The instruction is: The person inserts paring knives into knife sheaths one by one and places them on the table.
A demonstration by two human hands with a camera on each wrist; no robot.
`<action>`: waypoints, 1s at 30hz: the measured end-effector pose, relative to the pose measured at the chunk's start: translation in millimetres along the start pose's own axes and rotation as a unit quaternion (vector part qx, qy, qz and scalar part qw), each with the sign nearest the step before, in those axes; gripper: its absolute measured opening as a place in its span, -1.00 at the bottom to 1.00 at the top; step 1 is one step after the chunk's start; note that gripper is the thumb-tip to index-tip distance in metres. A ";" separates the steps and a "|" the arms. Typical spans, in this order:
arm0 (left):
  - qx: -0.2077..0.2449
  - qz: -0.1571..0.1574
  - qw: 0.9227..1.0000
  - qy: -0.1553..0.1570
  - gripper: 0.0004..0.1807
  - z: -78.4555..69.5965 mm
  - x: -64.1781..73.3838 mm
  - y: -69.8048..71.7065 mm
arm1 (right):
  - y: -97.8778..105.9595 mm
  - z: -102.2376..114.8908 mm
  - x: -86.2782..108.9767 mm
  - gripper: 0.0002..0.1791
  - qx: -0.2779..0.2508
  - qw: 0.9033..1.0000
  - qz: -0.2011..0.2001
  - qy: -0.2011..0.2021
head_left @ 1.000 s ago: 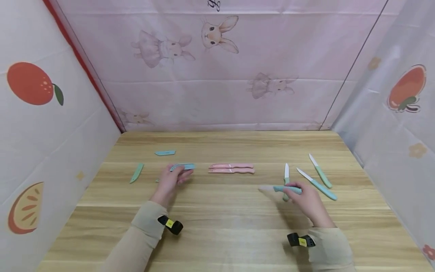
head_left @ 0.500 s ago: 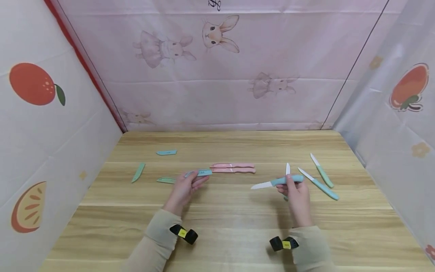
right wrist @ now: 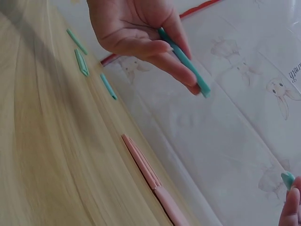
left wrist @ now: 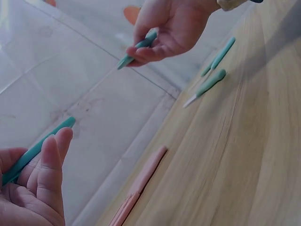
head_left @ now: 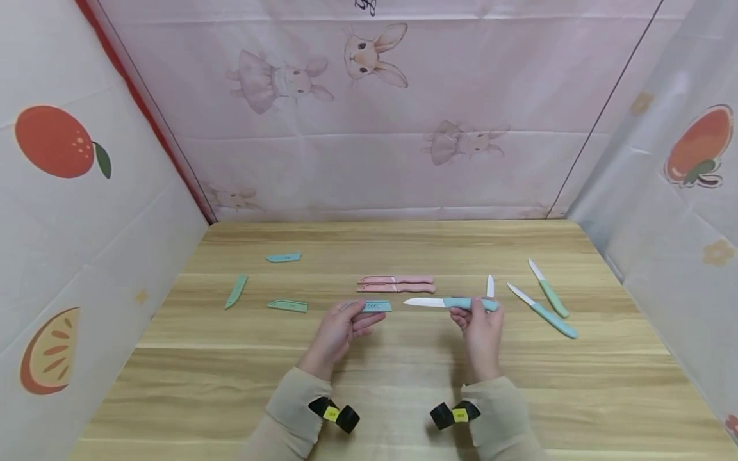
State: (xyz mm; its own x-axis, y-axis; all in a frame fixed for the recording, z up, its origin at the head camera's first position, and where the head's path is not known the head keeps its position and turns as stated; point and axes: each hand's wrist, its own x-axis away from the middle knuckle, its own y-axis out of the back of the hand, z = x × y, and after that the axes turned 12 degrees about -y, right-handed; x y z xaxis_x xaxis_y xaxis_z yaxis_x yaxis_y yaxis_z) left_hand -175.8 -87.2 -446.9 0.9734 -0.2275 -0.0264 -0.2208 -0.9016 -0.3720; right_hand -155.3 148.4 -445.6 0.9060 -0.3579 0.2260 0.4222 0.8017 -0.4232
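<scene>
My left hand (head_left: pixel 334 334) pinches a blue blade sheath (head_left: pixel 377 307) between thumb and fingers, its open end facing right. In my right hand (head_left: pixel 483 334) is a blue-handled paring knife (head_left: pixel 461 303), gripped by the handle. Its white blade points left toward the sheath, with a gap between them. Both things are held above the table. The left wrist view shows the sheath (left wrist: pixel 40 149) near the camera and the knife handle (left wrist: pixel 138 48) farther off. In the right wrist view, the sheath (right wrist: pixel 188 66) lies across the left fingers.
Two pink sheathed knives (head_left: pixel 396 288) lie side by side behind my hands. At left are a blue sheath (head_left: pixel 283 257) and two green sheaths (head_left: pixel 288 306). At right lie a blue knife (head_left: pixel 550 320), a green knife (head_left: pixel 550 296), and another knife (head_left: pixel 490 285) partly hidden by my right hand.
My left hand has carried the blue sheath rightward, uncovering a green sheath. My right hand has brought the blue knife leftward, its blade now nearly level with the sheath.
</scene>
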 end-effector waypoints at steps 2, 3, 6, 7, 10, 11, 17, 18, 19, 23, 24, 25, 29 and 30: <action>0.002 0.000 1.000 0.004 -0.62 1.9 1.9 -3.1 | 1.1 -6.4 -2.4 -0.90 -0.018 0.999 0.023 0.012; 0.002 0.000 1.000 0.005 -0.62 2.7 2.7 -4.4 | 0.6 -8.0 -2.1 -0.90 -0.018 0.999 0.028 0.017; -0.001 0.004 1.000 0.004 -0.62 3.8 4.4 -7.9 | 2.8 -14.5 -4.2 -0.89 -0.029 0.998 0.051 0.031; -0.002 0.006 1.000 0.003 -0.62 3.9 4.6 -8.9 | 2.7 -14.9 -4.1 -0.88 -0.024 0.998 0.054 0.030; -0.004 0.017 1.000 0.002 -0.60 4.1 4.1 -11.5 | -1.8 -10.0 0.0 -0.92 0.003 0.999 0.034 0.007; -0.001 0.019 1.000 0.003 -0.60 4.3 3.8 -12.3 | -4.8 -6.1 3.0 -0.92 0.020 1.000 0.021 -0.005; 0.003 0.020 1.000 -0.001 -0.60 5.7 4.2 -15.4 | -6.8 -1.1 4.4 -0.96 0.022 0.998 0.015 -0.049; 0.002 0.017 1.000 -0.001 -0.59 5.8 4.5 -15.8 | -6.8 -1.3 4.2 -0.95 0.023 0.998 0.014 -0.053; 0.000 0.012 1.000 -0.002 -0.59 5.9 4.8 -16.2 | -6.9 -1.7 4.1 -0.95 0.025 0.998 0.013 -0.057; -0.003 -0.008 1.000 0.001 -0.58 6.1 5.5 -17.6 | -7.6 -4.2 4.2 -0.96 0.046 0.996 0.003 -0.073; -0.003 -0.012 1.000 0.002 -0.57 6.3 5.5 -17.7 | -7.8 -4.9 4.3 -0.95 0.052 0.996 0.001 -0.077; -0.002 -0.015 1.000 0.003 -0.57 6.7 5.5 -17.8 | -7.9 -5.7 4.3 -0.96 0.057 0.995 -0.001 -0.080; 0.002 -0.023 1.000 0.005 -0.53 7.6 5.8 -17.8 | -8.4 -8.7 4.8 -0.93 0.052 0.995 -0.001 -0.088; 0.004 -0.025 1.000 0.006 -0.52 8.0 5.7 -17.6 | -8.6 -9.4 5.0 -0.93 0.048 0.995 0.000 -0.090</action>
State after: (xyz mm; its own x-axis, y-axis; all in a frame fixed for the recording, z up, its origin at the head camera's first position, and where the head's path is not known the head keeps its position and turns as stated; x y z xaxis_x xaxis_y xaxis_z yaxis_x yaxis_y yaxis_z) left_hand -165.9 -69.6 -447.9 0.9823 -0.1875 0.0031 -0.1724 -0.9091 -0.3792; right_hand -154.1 135.2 -449.1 0.8820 -0.2739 0.3835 0.4101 0.8470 -0.3383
